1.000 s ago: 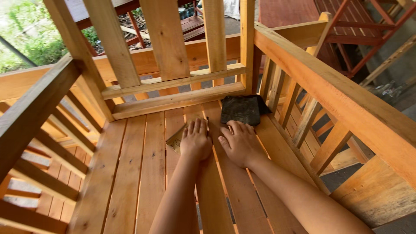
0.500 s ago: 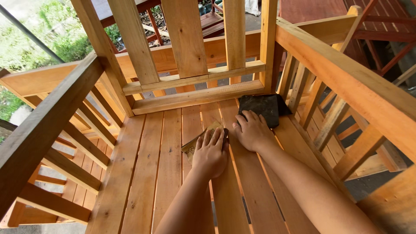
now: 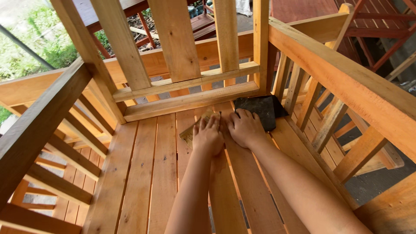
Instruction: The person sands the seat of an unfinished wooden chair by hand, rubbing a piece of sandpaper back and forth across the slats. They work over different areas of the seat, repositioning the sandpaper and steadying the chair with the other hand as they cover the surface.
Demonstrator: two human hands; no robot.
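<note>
Here the left hand [image 3: 208, 135] presses flat on a tan sanding sheet [image 3: 193, 129], whose long axis runs diagonally out past its fingertips. The right hand [image 3: 245, 128] lies flat just beside, touching a dark sheet [image 3: 260, 108] ahead on the slatted seat [image 3: 147, 173].

Left hand [image 3: 208, 136] flat on tan sandpaper sheet [image 3: 193, 129], pressed to slatted wooden seat [image 3: 147, 173]. Right hand [image 3: 246, 129] alongside, fingertips touching dark folded sandpaper sheet [image 3: 260, 109].

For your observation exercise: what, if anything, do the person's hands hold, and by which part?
The left hand presses flat on a tan sanding sheet on the slatted seat, covering its near part. The right hand rests beside it, holding nothing.
</note>
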